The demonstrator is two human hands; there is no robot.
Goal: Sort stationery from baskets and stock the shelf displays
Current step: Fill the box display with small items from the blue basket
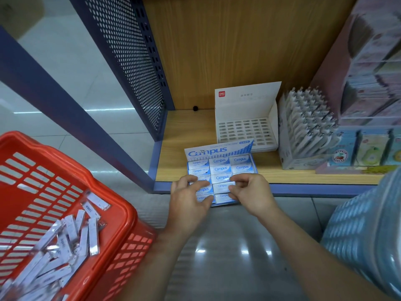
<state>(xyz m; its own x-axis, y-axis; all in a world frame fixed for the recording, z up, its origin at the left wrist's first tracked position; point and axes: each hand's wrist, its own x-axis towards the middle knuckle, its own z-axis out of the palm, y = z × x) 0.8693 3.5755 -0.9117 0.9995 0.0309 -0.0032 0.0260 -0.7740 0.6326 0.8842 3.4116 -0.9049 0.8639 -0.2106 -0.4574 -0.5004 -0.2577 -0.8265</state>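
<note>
We see our left hand (191,197) curled over the eraser box (217,152), right hand (249,192) pinching one eraser (223,185), at shelf (184,131) edge

"Campus" stands in blue on the raised flap of the display carton (219,151) at the shelf's (186,127) near edge, and on each small box (219,168) inside. The red logo (221,94) on the far white stand (245,118) is too small to read.
</note>
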